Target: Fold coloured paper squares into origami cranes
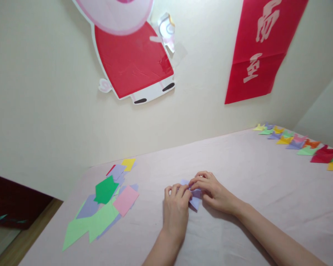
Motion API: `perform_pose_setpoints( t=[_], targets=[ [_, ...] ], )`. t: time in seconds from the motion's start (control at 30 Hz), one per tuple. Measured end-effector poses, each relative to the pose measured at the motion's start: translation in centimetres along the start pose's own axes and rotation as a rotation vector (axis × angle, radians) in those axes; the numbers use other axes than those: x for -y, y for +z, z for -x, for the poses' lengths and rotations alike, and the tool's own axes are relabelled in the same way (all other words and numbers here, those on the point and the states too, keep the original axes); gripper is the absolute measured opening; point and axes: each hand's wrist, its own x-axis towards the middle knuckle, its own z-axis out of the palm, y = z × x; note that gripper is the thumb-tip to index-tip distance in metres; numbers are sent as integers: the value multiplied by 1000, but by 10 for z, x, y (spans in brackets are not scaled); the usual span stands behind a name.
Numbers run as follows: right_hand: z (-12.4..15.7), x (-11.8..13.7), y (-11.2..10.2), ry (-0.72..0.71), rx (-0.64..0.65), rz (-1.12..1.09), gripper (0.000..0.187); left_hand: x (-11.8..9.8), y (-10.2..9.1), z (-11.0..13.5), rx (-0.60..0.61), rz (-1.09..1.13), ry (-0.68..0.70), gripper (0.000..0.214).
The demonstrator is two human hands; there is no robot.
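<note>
A small sheet of light purple paper [195, 202], partly folded, lies on the pale tablecloth in front of me. On its left side my left hand [176, 207] presses down with curled fingers. My right hand [211, 190] grips the paper from the right, fingers bent over its upper edge and thumb lower down. The two sets of fingertips nearly meet over the paper. Much of the sheet is hidden under them, so I cannot make out its full folded shape.
Loose paper pieces lie at the left, among them a green piece [104, 190], a pink rectangle [126, 200] and a light green piece [93, 223]. Rows of folded coloured papers [324, 154] stand at the right. A wall with a cartoon cutout [133, 59] and red banner [262, 55] rises behind.
</note>
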Motion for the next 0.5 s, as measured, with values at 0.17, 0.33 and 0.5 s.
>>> perform_pose_setpoints(
  t=[0.17,0.33,0.5],
  targets=[
    [4,-8,-18,37,-55,-14,57,6,6,-16,-12,177,-57,32],
    [10,5,-27,34,112,31,56,9,9,-9,72,245,-78,28],
    [11,13,-23,54,134,67,49,2,-1,4,88,46,-33,16]
  ],
)
